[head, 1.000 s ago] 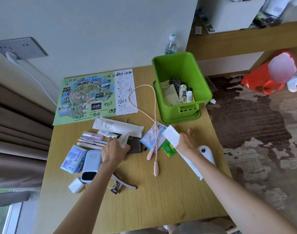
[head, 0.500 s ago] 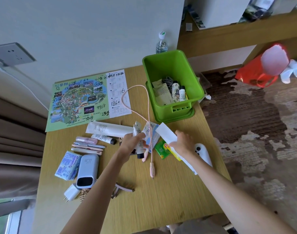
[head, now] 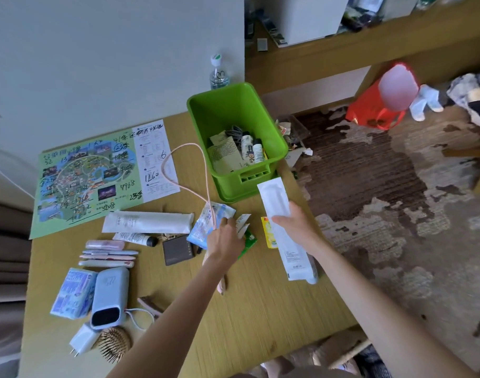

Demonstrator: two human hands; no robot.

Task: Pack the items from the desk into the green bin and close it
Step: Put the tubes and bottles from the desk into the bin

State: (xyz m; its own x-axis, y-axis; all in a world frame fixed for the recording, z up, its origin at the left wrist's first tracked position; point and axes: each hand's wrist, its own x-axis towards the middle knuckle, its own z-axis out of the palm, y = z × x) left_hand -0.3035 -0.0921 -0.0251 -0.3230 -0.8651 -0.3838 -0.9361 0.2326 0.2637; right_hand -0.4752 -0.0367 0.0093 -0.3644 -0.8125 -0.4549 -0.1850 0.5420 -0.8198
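Step in hand: The long white packet looks ready to be put into the green bin.
Right hand: The right hand is wrapped round the middle of the long white packet. The packet seems to be lifted off the tabletop, with its top end just in front of the bin.
Left hand: The left hand is pinched on a small white thing. What it is cannot be told.
Green bin: It stands at the far right of the tabletop, open, with a few things already inside. No lid is seen.
Left to pack: The pink cable, the long white tube, the power bank, the hairbrush and more are not yet packed.
How it is done well: The long packet should be laid along the bin's long side, so it is kept below the rim. The small thing can then be dropped into a gap.
Care: The pink cable runs just beside the left hand and should not be dragged along.
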